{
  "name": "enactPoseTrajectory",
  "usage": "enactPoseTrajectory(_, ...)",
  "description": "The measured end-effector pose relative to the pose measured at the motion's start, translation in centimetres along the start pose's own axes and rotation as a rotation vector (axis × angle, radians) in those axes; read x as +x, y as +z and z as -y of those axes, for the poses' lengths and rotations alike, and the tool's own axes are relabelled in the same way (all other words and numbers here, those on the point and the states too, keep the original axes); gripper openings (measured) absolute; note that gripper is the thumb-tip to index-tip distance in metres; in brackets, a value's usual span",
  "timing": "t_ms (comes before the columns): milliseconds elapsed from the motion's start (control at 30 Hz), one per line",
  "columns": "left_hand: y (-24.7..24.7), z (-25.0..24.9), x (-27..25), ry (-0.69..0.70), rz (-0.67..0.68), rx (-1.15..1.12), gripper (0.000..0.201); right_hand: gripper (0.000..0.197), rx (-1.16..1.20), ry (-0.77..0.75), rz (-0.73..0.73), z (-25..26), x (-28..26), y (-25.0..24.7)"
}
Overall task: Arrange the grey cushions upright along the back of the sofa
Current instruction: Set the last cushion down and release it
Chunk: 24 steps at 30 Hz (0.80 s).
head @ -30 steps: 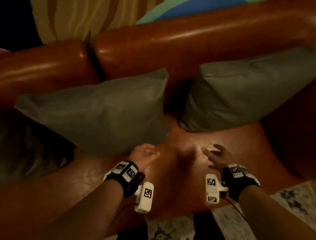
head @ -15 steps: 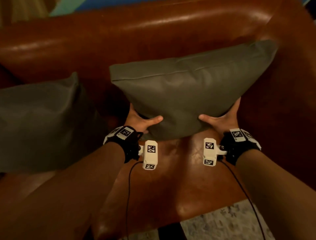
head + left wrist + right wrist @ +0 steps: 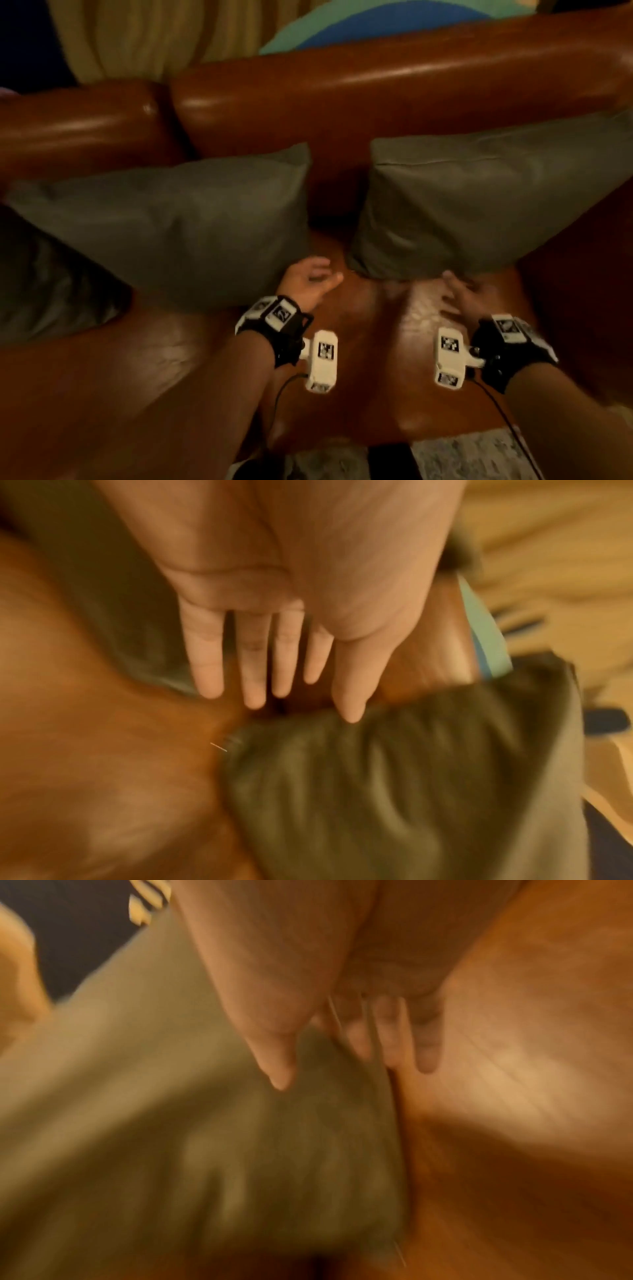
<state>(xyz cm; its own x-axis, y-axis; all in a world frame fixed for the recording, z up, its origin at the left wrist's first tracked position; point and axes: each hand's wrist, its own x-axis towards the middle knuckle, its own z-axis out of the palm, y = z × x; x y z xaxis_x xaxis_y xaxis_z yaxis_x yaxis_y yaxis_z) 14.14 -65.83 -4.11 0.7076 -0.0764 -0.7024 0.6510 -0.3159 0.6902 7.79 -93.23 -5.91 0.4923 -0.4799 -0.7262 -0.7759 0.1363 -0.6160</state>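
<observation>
Two grey cushions stand leaning against the brown leather sofa back (image 3: 394,89): the left cushion (image 3: 178,219) and the right cushion (image 3: 479,202), with a gap between them. My left hand (image 3: 308,281) hovers over the seat at the left cushion's lower right corner, holding nothing. Its straight fingers (image 3: 205,656) show in the left wrist view, with the right cushion (image 3: 394,791) just beyond. My right hand (image 3: 466,294) is spread just below the right cushion's bottom edge. The blurred right wrist view shows this hand (image 3: 342,1037) empty beside that cushion (image 3: 171,1123).
Another dark cushion or throw (image 3: 44,284) lies at the far left of the seat. The sofa seat (image 3: 376,359) stretches toward me, with a patterned rug (image 3: 462,459) below its front edge. A yellow curtain (image 3: 137,34) hangs behind the sofa.
Half a second ago both hands gripped the right cushion's bottom edge. Now they have let go and drawn back over the seat, and the cushion leans on the sofa back.
</observation>
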Motion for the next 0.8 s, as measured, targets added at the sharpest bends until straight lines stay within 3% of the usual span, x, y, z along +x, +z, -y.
enactPoseTrajectory(100, -8.9, 7.2, -3.3, -0.107, -0.124, 0.008, 0.028, 0.051, -0.146, -0.018, 0.213, -1.4, -5.1, 8.8)
enactPoseTrajectory(167, -15.1, 10.4, -5.1, -0.220, -0.194, -0.010, 0.031, 0.081, -0.297, -0.118, 0.291, -1.3, -7.9, 14.3)
enactPoseTrajectory(267, -23.6, 11.6, -5.7, -0.120, -0.280, 0.263, 0.068, 0.091, -0.399, -0.321, 0.264, -0.4, -10.5, 20.5)
enactPoseTrajectory(333, -27.1, 10.9, -5.0, -0.015, -0.373, 0.272, 0.100, 0.114, -0.346, -0.412, 0.246, 0.0, -10.6, 23.3)
enactPoseTrajectory(400, -28.8, 9.9, -3.7, 0.045, -0.460, 0.086, 0.111, 0.132, -0.309, -0.461, 0.262, 0.0, -10.1, 24.9)
enactPoseTrajectory(500, -29.6, 8.6, -1.7, 0.170, -0.455, -0.055, 0.118, 0.151, -0.296, -0.494, 0.243, 0.3, -9.6, 26.2)
enactPoseTrajectory(600, -29.8, 8.7, 0.1, 0.203, -0.423, -0.090, 0.127, 0.148, -0.290, -0.534, 0.225, 0.3, -8.8, 27.2)
enactPoseTrajectory(800, -28.8, 8.3, 1.1, 0.159, -0.355, -0.202, 0.122, 0.143, -0.234, -0.546, 0.225, -0.1, -7.9, 27.7)
